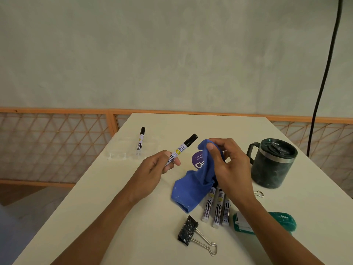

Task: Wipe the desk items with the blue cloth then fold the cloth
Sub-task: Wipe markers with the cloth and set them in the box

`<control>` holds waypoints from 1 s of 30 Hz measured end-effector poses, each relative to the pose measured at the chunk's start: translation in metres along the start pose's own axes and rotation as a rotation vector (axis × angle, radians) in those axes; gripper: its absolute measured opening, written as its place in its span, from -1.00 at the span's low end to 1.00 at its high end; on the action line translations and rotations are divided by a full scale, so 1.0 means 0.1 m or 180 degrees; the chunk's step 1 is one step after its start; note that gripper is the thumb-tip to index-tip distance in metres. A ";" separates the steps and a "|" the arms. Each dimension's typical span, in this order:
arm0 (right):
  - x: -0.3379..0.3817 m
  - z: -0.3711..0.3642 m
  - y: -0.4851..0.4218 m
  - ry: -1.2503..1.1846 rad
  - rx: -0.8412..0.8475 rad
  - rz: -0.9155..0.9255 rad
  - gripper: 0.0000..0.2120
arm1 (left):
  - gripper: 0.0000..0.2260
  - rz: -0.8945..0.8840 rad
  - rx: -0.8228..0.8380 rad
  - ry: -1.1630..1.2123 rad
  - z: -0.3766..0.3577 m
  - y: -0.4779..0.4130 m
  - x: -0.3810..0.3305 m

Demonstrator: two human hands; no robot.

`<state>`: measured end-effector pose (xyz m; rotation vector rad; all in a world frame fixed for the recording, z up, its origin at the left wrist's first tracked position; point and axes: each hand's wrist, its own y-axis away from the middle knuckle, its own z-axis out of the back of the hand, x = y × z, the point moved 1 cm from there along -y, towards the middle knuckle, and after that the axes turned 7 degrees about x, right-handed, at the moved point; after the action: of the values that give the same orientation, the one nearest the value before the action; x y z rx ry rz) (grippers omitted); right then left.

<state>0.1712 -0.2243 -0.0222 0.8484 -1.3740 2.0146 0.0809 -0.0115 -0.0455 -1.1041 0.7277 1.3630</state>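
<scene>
Left grip [152,169] is curled round the lower barrel of a white marker pen with a black cap [181,150], cap end tilted up, clear of the pale surface [133,217]. Right grip [229,165] pinches the bunched top of the blue cloth [191,190] between thumb and fingers. The cloth's lower end trails on the surface, partly hiding a round purple sticker [198,160]. Three white markers [216,207] lie side by side under the right wrist. A single marker [141,140] lies far left. Dark lidded mug [273,163] stands right. Speckled black binder clip [188,231] and teal case [282,220] lie nearest.
</scene>
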 end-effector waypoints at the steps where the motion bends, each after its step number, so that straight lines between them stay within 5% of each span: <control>1: 0.00 0.01 0.00 -0.0018 0.0004 -0.0027 -0.72 | -0.57 0.0014 -0.0024 0.0028 0.00 0.00 0.00; 7: 0.06 0.02 0.01 -0.0071 0.0511 0.0094 -0.83 | -0.57 0.0067 0.0051 -0.0280 -0.03 0.04 -0.03; 11: 0.03 0.02 -0.01 -0.0259 0.0239 -0.0237 -0.74 | -0.56 0.0016 0.0167 -0.0596 -0.05 0.05 -0.02; 15: -0.03 0.04 -0.04 -0.0252 0.0233 -0.0324 -0.90 | -0.53 -0.0081 0.0095 -0.0836 -0.01 0.06 -0.02; 30: -0.16 0.09 -0.09 0.0034 -0.0158 -0.0655 -0.94 | -0.57 0.0038 -0.0197 -0.0137 0.11 0.00 0.02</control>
<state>0.1900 -0.2309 -0.0267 0.9160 -1.2703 1.8189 0.0787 -0.0004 -0.0435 -1.1172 0.6656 1.4235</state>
